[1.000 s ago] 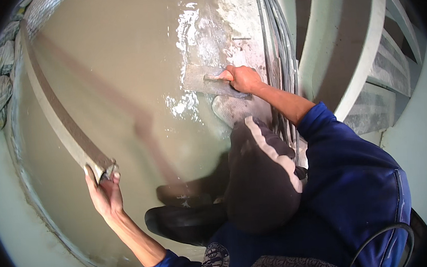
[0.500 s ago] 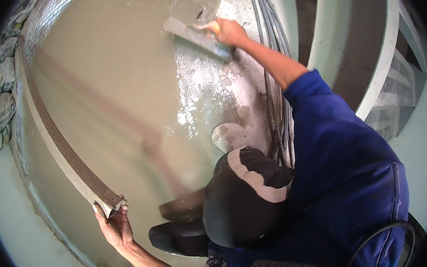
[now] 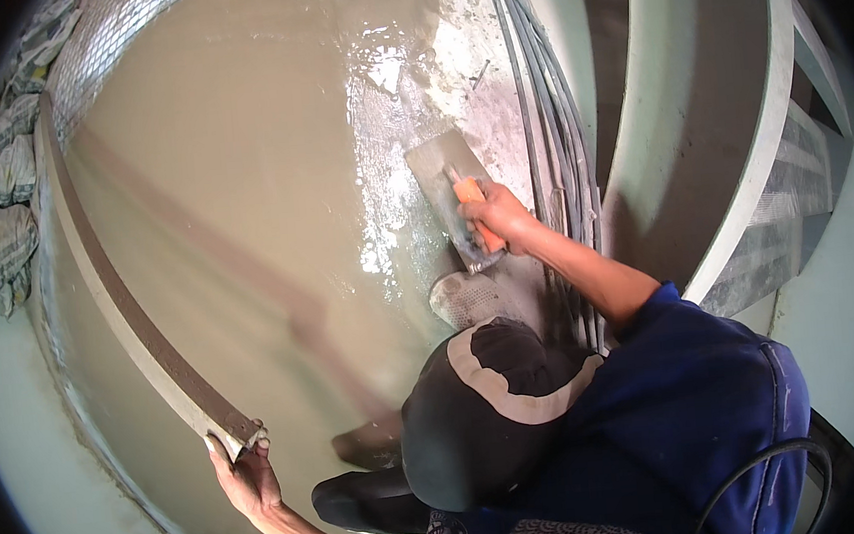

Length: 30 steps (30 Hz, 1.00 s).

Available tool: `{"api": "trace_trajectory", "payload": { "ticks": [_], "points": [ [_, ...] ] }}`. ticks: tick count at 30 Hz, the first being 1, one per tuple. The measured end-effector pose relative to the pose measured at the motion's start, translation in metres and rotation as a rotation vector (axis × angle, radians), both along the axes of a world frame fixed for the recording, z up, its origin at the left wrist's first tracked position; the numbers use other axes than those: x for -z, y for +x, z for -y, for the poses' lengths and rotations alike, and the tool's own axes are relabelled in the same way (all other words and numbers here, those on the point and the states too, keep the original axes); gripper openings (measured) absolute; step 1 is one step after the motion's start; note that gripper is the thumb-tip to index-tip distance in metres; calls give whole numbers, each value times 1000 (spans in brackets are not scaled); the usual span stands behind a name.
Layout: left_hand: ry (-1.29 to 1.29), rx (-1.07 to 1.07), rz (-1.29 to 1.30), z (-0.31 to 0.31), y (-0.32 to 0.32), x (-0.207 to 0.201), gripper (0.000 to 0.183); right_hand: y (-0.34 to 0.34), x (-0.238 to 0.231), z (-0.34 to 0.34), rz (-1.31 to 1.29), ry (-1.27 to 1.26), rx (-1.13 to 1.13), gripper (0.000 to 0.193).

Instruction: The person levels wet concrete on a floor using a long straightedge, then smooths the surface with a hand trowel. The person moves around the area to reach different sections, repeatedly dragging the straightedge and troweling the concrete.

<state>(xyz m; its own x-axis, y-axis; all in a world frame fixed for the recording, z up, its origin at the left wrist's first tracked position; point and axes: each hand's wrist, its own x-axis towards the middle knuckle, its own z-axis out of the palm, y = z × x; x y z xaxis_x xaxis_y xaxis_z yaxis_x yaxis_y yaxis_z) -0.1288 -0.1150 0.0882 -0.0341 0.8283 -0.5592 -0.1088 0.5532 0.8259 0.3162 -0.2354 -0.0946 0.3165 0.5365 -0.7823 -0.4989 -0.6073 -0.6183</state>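
Note:
My left hand (image 3: 252,485) is closed around the near end of a long metal straightedge (image 3: 141,328). The bar runs away to the far left, its upper face coated in brown mortar. In my right hand (image 3: 505,217) is the orange handle of a flat finishing trowel (image 3: 431,169), whose steel blade is smeared grey. The blade lies at the right border of a wet, smooth grey-brown mortar layer (image 3: 224,102), beside a shiny watery strip. My fingers hide part of the handle.
Several cables (image 3: 541,87) run along the right, next to a rough pale strip. My bent knee (image 3: 470,434) and shoe (image 3: 468,299) are close below the trowel. Stacked bags (image 3: 9,245) and wire mesh (image 3: 113,36) stand at the far left. White framing (image 3: 772,119) rises at right.
My right hand has drawn the trowel back toward me and turned its blade from slanting across to pointing more away. The left hand keeps its hold on the straightedge; the view has shifted slightly.

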Motion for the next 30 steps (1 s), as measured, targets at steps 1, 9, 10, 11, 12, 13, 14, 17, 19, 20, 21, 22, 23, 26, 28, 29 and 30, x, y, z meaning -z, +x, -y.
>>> {"api": "trace_trajectory", "payload": {
  "ticks": [1, 9, 10, 11, 12, 13, 14, 17, 19, 20, 21, 22, 23, 26, 28, 29, 30],
  "points": [
    [4, 0, 6, 0, 1, 0, 55, 8, 4, -8, 6, 89, 14, 39],
    [5, -88, 33, 4, 16, -3, 49, 152, 33, -228, 128, 97, -62, 12],
    [1, -114, 29, 4, 19, -4, 47, 173, 20, -271, 114, 153, -171, 17],
    [-5, -113, 5, 4, 22, -5, 47, 181, 9, -317, 87, 240, -196, 22],
    [-17, -104, -3, 2, 23, -8, 47, 184, -8, -365, 103, 265, -256, 25],
    [-23, -99, -8, 2, 24, -12, 47, 184, -20, -400, 230, 216, -235, 28],
    [-1, -92, -15, 2, 26, -13, 49, 183, -25, -421, 220, 203, -287, 30],
    [15, -137, -16, 4, 29, -14, 50, 192, -31, -434, 277, 186, -411, 33],
    [34, -117, -1, 5, 28, -11, 50, 200, -23, -383, 342, 207, -471, 34],
    [49, -100, 20, 6, 26, -9, 50, 197, -13, -343, 482, 174, -380, 36],
    [33, -107, 5, 6, 24, -7, 50, 191, -6, -301, 580, 136, -328, 38],
    [25, -108, 5, 5, 22, -6, 50, 186, -2, -253, 758, 184, -371, 40],
    [19, -109, 13, 5, 20, -5, 50, 187, -6, -202, 615, 207, -401, 38],
    [1, -106, 54, 3, 15, -3, 52, 167, -24, -84, 364, 57, -281, 45],
    [15, -84, 53, 4, 14, -2, 53, 157, -26, -55, 302, -31, -170, 44],
    [22, -91, 45, 4, 14, -1, 54, 157, -21, -50, 262, -69, -114, 43],
    [26, -96, 19, 5, 13, 0, 57, 161, -15, -55, 301, -48, -141, 43]
  ]
}}
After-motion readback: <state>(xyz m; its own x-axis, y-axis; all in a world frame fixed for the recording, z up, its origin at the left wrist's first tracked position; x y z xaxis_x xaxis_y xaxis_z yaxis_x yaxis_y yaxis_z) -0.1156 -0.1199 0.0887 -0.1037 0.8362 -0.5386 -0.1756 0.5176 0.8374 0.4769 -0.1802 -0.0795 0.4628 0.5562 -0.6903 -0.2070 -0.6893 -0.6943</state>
